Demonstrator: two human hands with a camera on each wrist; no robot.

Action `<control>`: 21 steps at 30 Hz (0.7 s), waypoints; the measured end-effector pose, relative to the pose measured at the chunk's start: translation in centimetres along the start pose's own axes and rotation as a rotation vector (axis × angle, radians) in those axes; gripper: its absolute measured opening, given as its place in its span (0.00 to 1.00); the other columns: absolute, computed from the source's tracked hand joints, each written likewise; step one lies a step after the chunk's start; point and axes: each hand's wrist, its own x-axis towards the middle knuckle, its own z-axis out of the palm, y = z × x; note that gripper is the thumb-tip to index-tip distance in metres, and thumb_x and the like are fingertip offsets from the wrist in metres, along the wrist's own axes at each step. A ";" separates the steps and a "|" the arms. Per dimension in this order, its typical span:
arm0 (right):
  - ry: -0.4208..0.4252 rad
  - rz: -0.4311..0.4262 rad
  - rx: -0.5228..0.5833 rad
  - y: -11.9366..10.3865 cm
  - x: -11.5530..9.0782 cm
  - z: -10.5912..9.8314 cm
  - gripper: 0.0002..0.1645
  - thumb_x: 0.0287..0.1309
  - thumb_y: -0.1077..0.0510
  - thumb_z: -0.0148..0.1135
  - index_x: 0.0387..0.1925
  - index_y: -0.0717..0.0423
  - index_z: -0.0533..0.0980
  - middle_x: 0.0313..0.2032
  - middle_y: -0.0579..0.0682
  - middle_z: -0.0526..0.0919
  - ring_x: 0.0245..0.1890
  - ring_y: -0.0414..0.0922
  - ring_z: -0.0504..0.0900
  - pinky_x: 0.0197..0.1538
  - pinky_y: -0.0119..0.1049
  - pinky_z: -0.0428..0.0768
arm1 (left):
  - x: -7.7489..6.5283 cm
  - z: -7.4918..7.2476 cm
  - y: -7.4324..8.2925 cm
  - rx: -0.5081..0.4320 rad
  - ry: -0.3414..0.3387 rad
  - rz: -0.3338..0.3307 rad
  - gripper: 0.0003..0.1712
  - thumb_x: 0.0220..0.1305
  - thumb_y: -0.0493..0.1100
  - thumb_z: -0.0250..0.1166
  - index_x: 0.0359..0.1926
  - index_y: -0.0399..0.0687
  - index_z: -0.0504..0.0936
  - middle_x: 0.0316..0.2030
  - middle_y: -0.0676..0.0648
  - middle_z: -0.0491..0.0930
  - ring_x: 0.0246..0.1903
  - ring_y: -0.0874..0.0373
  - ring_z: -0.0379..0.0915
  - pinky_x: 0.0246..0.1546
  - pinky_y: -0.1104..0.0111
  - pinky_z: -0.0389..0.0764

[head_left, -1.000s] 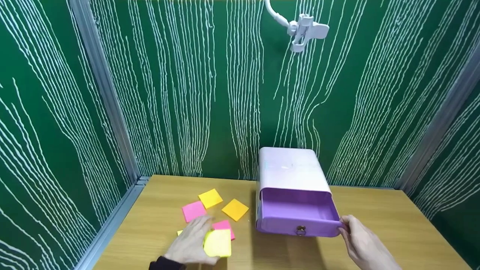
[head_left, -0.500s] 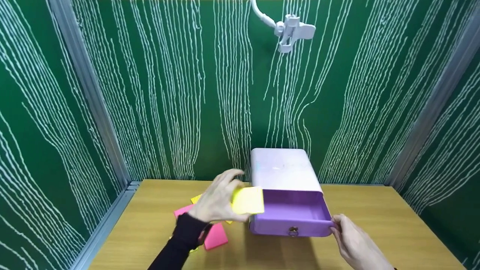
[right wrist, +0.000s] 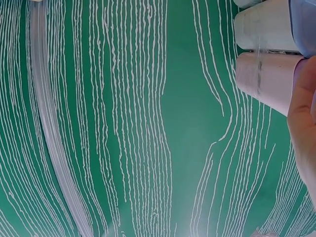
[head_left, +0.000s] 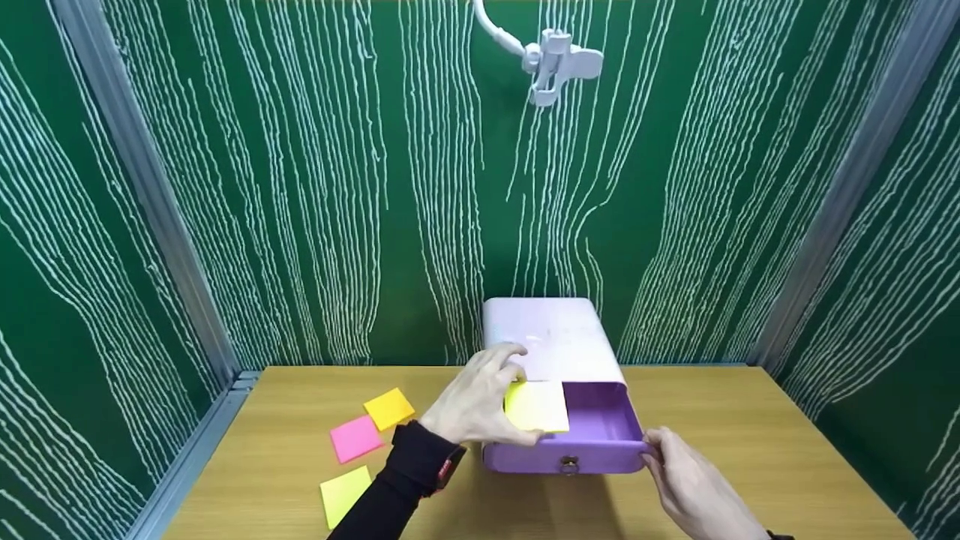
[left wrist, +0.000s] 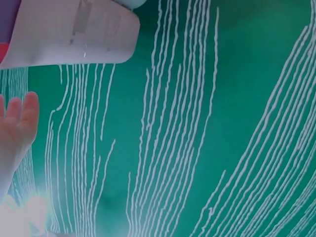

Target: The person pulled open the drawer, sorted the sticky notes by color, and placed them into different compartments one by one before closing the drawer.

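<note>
My left hand (head_left: 480, 401) pinches a yellow sticky note pad (head_left: 538, 407) between thumb and fingers, over the left part of the pulled-out purple drawer (head_left: 525, 457). At the drawer's right front corner, my right hand (head_left: 694, 487) grips the rim. The drawer belongs to a pale pink box (head_left: 559, 341). Left of my left arm lie an orange-yellow pad (head_left: 389, 408), a pink pad (head_left: 356, 439) and a yellow-green pad (head_left: 346, 491), partly covered by the sleeve. Fingers of my right hand (right wrist: 303, 123) also show beside the box in the right wrist view.
Everything stands on a wooden table (head_left: 697, 412) with green, white-streaked walls (head_left: 442, 187) behind and at both sides. Grey metal posts (head_left: 142, 180) mark the corners. A white clip holder (head_left: 555, 67) hangs above the box on a bent arm.
My left hand has lifted the yellow sticky note pad off the table and carried it right, over the drawer. My right hand keeps its grip on the drawer corner. The head view has shifted slightly.
</note>
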 end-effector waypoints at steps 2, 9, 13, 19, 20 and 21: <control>-0.006 0.001 0.016 -0.1 0.1 0.1 0.17 0.51 0.70 0.64 0.37 0.50 0.70 0.28 0.33 0.70 0.29 0.27 0.68 0.29 0.27 0.73 | -0.2 0.0 -0.1 -0.005 -0.002 -0.008 0.37 0.36 0.74 0.66 0.37 0.52 0.74 0.60 0.49 0.68 0.62 0.55 0.62 0.64 0.60 0.67; -0.022 -0.004 0.043 -0.3 0.5 0.1 0.16 0.52 0.70 0.64 0.37 0.49 0.71 0.30 0.32 0.72 0.29 0.27 0.69 0.30 0.27 0.74 | -0.7 -0.6 -0.7 -0.016 0.025 0.009 0.38 0.39 0.74 0.65 0.43 0.52 0.74 0.61 0.48 0.67 0.62 0.56 0.61 0.65 0.60 0.65; -0.024 -0.002 0.042 -0.2 0.5 0.1 0.16 0.52 0.70 0.64 0.37 0.49 0.71 0.30 0.31 0.72 0.29 0.27 0.69 0.30 0.27 0.75 | -1.9 -1.1 -1.9 0.003 0.064 0.011 0.39 0.39 0.73 0.66 0.44 0.52 0.74 0.60 0.47 0.68 0.62 0.55 0.62 0.65 0.58 0.66; 0.011 -0.026 0.028 0.2 0.3 0.2 0.18 0.48 0.71 0.66 0.36 0.51 0.72 0.27 0.33 0.72 0.28 0.27 0.69 0.29 0.26 0.74 | -5.4 -1.8 -4.6 0.010 0.092 -0.065 0.44 0.36 0.72 0.69 0.51 0.53 0.74 0.60 0.49 0.69 0.62 0.56 0.62 0.64 0.58 0.66; 0.010 -0.021 0.028 0.2 0.3 0.2 0.18 0.48 0.72 0.66 0.36 0.51 0.71 0.27 0.33 0.72 0.28 0.27 0.69 0.29 0.26 0.74 | -6.2 -1.8 -5.1 0.016 0.084 -0.081 0.45 0.36 0.72 0.68 0.53 0.53 0.73 0.61 0.49 0.68 0.62 0.56 0.63 0.64 0.58 0.66; 0.007 -0.015 0.030 0.3 0.3 0.2 0.18 0.48 0.72 0.66 0.36 0.50 0.71 0.27 0.33 0.72 0.28 0.27 0.69 0.29 0.26 0.74 | -7.1 -1.8 -5.6 0.026 0.072 -0.100 0.47 0.36 0.73 0.68 0.55 0.52 0.72 0.61 0.50 0.68 0.62 0.55 0.63 0.64 0.57 0.66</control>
